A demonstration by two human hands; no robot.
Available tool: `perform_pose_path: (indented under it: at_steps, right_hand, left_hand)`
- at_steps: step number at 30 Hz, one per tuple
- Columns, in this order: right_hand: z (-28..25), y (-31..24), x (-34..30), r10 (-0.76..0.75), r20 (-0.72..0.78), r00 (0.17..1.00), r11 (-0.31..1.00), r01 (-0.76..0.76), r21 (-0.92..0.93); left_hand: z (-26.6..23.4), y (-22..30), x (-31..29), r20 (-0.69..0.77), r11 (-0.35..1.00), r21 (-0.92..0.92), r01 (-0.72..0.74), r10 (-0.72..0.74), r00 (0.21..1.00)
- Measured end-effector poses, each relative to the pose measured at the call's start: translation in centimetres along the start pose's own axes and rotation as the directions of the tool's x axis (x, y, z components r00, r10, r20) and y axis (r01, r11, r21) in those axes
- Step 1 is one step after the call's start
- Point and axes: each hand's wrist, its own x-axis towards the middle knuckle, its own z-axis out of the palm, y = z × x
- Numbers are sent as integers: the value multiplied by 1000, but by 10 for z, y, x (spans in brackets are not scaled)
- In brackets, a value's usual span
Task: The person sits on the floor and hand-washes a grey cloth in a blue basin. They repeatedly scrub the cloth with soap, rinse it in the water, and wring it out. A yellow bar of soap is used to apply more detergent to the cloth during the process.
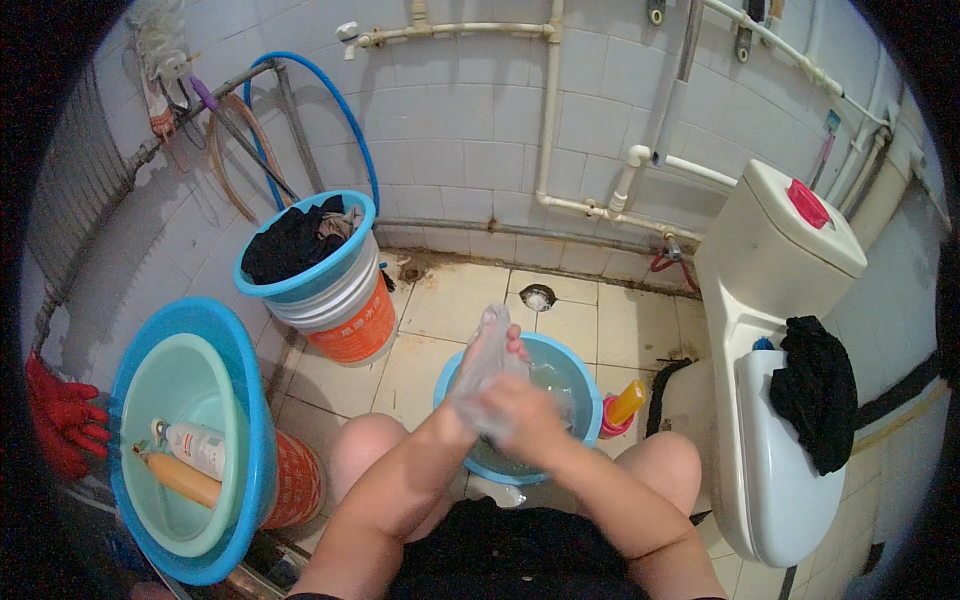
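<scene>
A thin whitish cloth (pixel 484 362), perhaps a sock, drapes over my left hand (pixel 516 346), whose fingertips show curled at its right edge. My right hand (pixel 523 415) presses against the lower part of the cloth near my left wrist; motion smears its fingers. Both hands are above a light blue basin (pixel 596 405) on the floor between my knees. Cloudy water (pixel 548 378) lies in the basin, with something pale partly hidden under my right hand. Close to the basin's right side stands a pink container (pixel 613 420) with a yellow-orange bottle (pixel 627 401) in it.
A white bucket (pixel 365 335) carries a blue basin (pixel 250 285) of dark clothes (pixel 290 245). Nested basins (pixel 232 345) at left hold two bottles; red gloves (pixel 70 420) hang beside them. At right, a toilet (pixel 790 500) bears a black cloth (pixel 815 390). A drain (pixel 538 297) lies ahead.
</scene>
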Motion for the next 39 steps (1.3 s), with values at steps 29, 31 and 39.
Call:
perform_pose_path:
  at_steps: [29, 31, 39]
  right_hand:
    - [-34, 64, 14, 675, 99, 731, 572, -603, 557]
    - [-55, 66, 16, 709, -17, 705, 561, -549, 619]
    - [-93, 70, 13, 698, -117, 706, 170, -5, 985]
  left_hand:
    - [89, 14, -12, -302, 426, 882, 203, 180, 936]
    - [107, 20, -14, -310, 214, 937, 277, 146, 939]
    - [68, 23, -27, -317, 61, 946, 317, -15, 948]
